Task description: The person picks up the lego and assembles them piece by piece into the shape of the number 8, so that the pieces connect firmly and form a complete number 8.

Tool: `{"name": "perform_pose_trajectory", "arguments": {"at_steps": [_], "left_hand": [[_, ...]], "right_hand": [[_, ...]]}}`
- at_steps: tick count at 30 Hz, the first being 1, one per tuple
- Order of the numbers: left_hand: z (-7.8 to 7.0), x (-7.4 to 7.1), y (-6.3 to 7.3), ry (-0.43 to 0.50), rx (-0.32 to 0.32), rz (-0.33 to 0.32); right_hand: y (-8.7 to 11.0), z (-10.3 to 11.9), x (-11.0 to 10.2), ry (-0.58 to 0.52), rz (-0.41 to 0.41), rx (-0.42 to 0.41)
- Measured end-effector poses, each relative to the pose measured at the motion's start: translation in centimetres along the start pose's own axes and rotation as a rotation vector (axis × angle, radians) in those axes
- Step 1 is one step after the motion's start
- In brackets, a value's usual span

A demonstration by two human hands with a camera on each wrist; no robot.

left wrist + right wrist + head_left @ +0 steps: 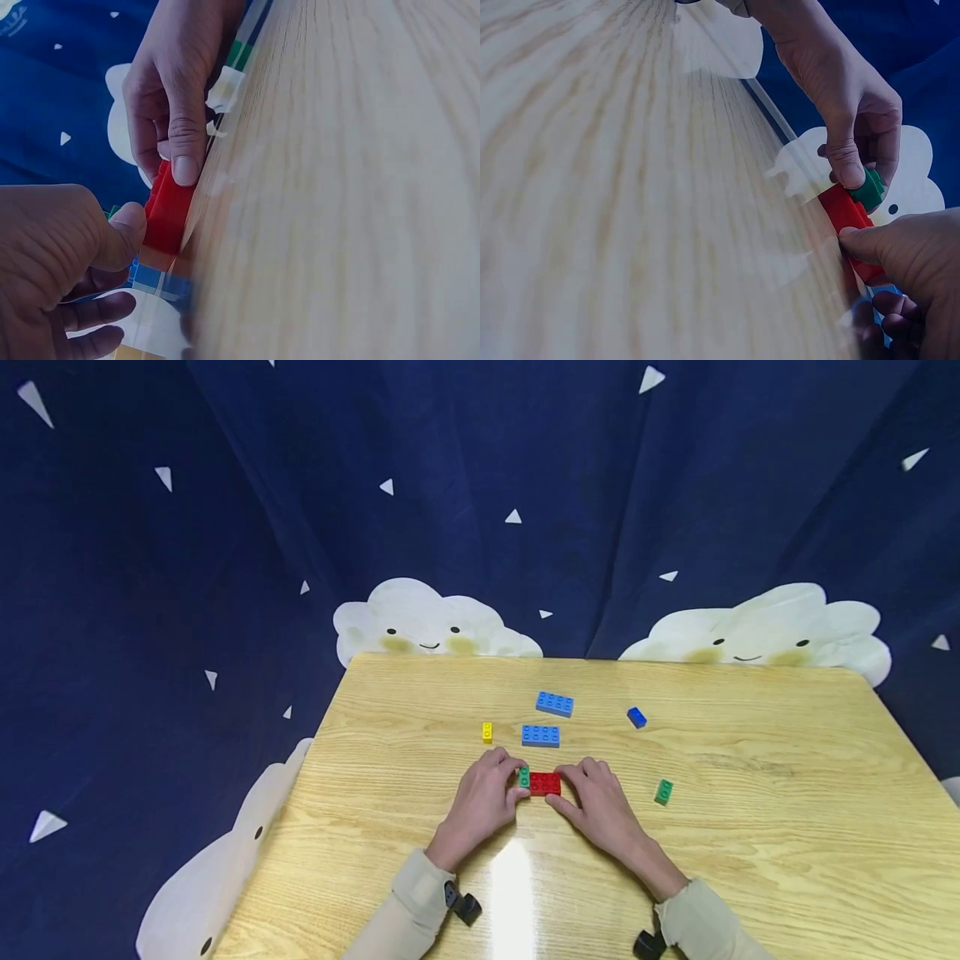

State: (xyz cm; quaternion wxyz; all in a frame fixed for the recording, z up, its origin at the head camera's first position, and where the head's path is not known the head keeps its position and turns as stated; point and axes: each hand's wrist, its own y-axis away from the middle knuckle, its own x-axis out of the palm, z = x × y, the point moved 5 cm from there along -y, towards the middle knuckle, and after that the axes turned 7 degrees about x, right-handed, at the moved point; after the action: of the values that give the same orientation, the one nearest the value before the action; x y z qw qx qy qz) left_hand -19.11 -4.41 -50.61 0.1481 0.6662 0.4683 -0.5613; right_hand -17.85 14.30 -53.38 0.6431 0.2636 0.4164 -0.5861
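Observation:
A red building brick (545, 783) with studs on top lies on the table in front of me, its long side running left to right. A small green brick (868, 190) is at its left end; in the right wrist view it stands higher than the red brick, on top of that end. My left hand (483, 789) pinches the green brick between thumb and fingers. With thumb and fingers my right hand (602, 802) holds the red brick's right end. In the left wrist view the green brick is mostly hidden behind the left thumb (129, 225).
Beyond the hands lie two long blue bricks (541, 736), one behind the other. A small yellow brick (487, 732) is left of them, a small dark blue brick (637, 717) to their right. Another small green brick (663, 792) lies right of my right hand on the wooden table (780, 843).

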Motion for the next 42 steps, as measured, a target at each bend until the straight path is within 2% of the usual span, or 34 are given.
{"name": "perform_pose_trajectory", "arguments": {"at_steps": [9, 20, 25, 29, 32, 37, 42], "left_hand": [[0.2, 0.4, -0.1, -0.014, -0.018, -0.008], [0.3, 0.5, -0.2, 0.023, -0.051, -0.005], [0.4, 0.7, 0.0, 0.116, -0.086, 0.029], [0.9, 0.9, 0.3, 0.262, -0.118, 0.061], [1.2, 0.9, 0.4, 0.354, -0.113, 0.068], [1.3, 0.9, 0.4, 0.382, -0.076, 0.088], [1.2, 1.1, 0.6, 0.37, -0.078, 0.099]], "right_hand": [[0.0, 0.1, 0.0, 0.004, -0.002, -0.004], [0.0, 0.1, -0.1, 0.007, -0.001, -0.008], [0.0, 0.1, -0.2, -0.001, -0.008, -0.015], [0.0, 0.1, -0.2, -0.009, -0.008, -0.017], [0.1, 0.2, -0.2, -0.006, -0.008, -0.015], [0.2, 0.2, -0.3, -0.004, -0.008, -0.013], [0.4, 0.1, -0.4, -0.005, -0.013, -0.005]]}}
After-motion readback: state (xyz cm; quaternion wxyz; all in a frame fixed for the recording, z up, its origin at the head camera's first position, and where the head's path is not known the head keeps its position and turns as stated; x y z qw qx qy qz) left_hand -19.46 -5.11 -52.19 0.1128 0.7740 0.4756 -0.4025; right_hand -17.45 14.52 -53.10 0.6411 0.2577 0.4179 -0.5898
